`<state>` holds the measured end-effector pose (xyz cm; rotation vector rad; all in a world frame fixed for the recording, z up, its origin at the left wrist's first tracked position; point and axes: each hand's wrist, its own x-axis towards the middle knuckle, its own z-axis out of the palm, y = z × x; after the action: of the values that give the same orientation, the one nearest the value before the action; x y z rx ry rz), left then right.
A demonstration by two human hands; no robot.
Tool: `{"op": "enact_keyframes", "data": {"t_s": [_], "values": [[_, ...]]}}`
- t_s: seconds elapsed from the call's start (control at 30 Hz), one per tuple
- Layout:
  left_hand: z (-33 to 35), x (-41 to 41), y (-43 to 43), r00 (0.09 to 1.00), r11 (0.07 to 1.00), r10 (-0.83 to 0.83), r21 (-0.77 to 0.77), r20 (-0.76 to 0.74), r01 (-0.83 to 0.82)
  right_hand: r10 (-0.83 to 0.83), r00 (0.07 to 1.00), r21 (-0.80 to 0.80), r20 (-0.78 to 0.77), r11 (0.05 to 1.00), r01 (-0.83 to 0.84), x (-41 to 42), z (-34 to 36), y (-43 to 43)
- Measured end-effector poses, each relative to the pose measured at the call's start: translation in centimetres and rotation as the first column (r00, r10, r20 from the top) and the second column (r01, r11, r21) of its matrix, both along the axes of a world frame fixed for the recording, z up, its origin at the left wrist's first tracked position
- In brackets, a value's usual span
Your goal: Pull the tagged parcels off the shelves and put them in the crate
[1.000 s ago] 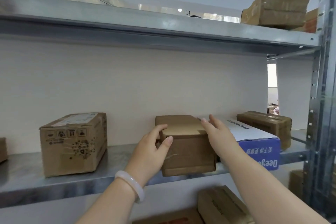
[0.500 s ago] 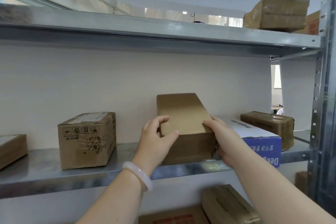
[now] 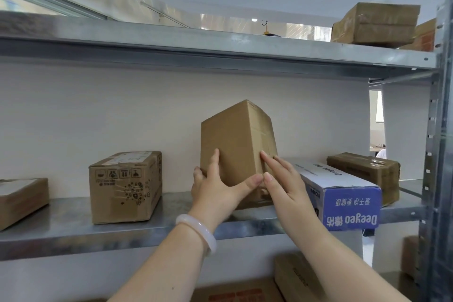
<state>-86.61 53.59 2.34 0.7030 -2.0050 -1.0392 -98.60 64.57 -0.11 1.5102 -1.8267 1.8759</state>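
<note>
– Parcel [image 3: 235, 144] in hand?
– Gripped low by the left hand [image 3: 215, 189]: thumb across the front, fingers [image 3: 217, 157] up the face and round the left edge. Pressed on the right face by the right hand [image 3: 282, 184], fingers [image 3: 272, 162] straight and flat, curled round nothing.
– Resting where?
– Tipped up on its lower end at the front of the middle shelf [image 3: 73, 223], just beside a blue and white box [image 3: 348, 203], well apart from a printed carton [image 3: 125, 186] to the left.
– Heavy?
– Probably light, judging by the small size. Stiff cardboard with smooth tape, so possibly slippery. Best taken by opposite side faces, low down, or under the base once clear of the edge.
– Tag?
– None visible on the faces shown. No crate in view either. Farther up, more brown parcels [image 3: 375, 23] on the top shelf.
</note>
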Motion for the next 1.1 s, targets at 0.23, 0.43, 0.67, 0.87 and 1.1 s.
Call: {"op": "enact_keyframes", "data": {"t_s": [0.23,0.43,0.67,0.87,1.1], "values": [[-0.5,0.7,-0.8,0.991,0.995,-0.067,0.067,-0.111,0.075,-0.037,0.998,-0.085,0.059,0.996,0.042,-0.4,0.2,0.0],[-0.6,1.1,-1.4,0.911,0.925,-0.287,0.164,-0.296,0.344,0.133,0.938,-0.014,0.319,0.991,-0.135,-0.8,0.3,-0.1],[-0.9,1.2,-2.2,0.965,0.995,0.014,-0.088,-0.263,-0.038,0.079,0.992,-0.063,0.103,0.995,-0.073,0.4,0.6,-1.0],[-0.9,1.1,-1.8,0.984,0.996,-0.043,-0.078,-0.171,0.030,-0.033,0.994,-0.006,-0.107,0.999,0.032,2.6,-0.1,-1.5],[-1.3,1.3,-2.8,0.940,0.974,-0.108,0.154,-0.324,0.165,-0.088,0.975,0.088,-0.202,0.990,0.108,1.9,0.0,-1.5]]}}
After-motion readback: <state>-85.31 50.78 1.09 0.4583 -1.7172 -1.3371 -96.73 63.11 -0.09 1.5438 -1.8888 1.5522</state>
